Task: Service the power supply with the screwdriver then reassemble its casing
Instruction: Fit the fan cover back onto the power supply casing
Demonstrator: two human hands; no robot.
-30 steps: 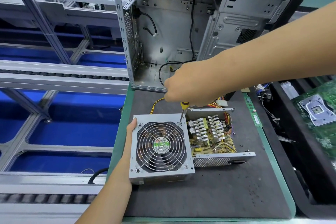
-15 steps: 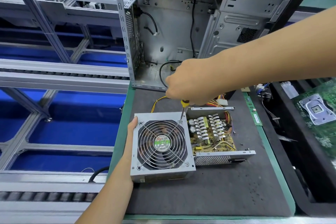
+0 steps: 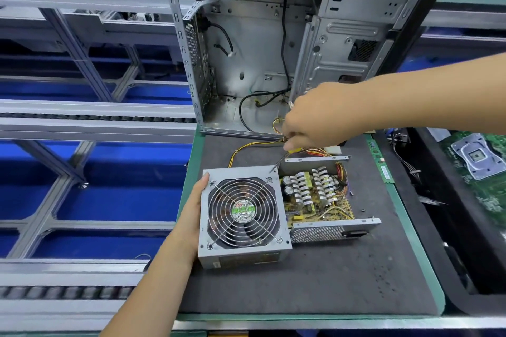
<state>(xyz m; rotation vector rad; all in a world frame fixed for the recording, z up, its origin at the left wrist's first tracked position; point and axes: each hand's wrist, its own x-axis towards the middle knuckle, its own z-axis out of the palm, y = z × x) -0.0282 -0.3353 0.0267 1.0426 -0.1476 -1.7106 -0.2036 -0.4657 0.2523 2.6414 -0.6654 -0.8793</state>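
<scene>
Fan cover steadied, screwdriver tip at its far right corner.

The power supply (image 3: 273, 208) sits near the left edge of the dark mat (image 3: 315, 282): the fan cover (image 3: 243, 213) stands on the near left part, with the open circuit board (image 3: 315, 200) just beside it to the right. The left hand (image 3: 191, 213) presses straight fingers against the cover's left side. The right hand (image 3: 320, 120) pinches the screwdriver (image 3: 279, 163), its fingers curled round the yellow handle and the tip slanting toward the corner screw (image 3: 269, 179). Contact with the screw cannot be told. Risks: an angled tip could slip and gouge the board beside it; loose black screws (image 3: 362, 210) could roll off the mat's right edge.
</scene>
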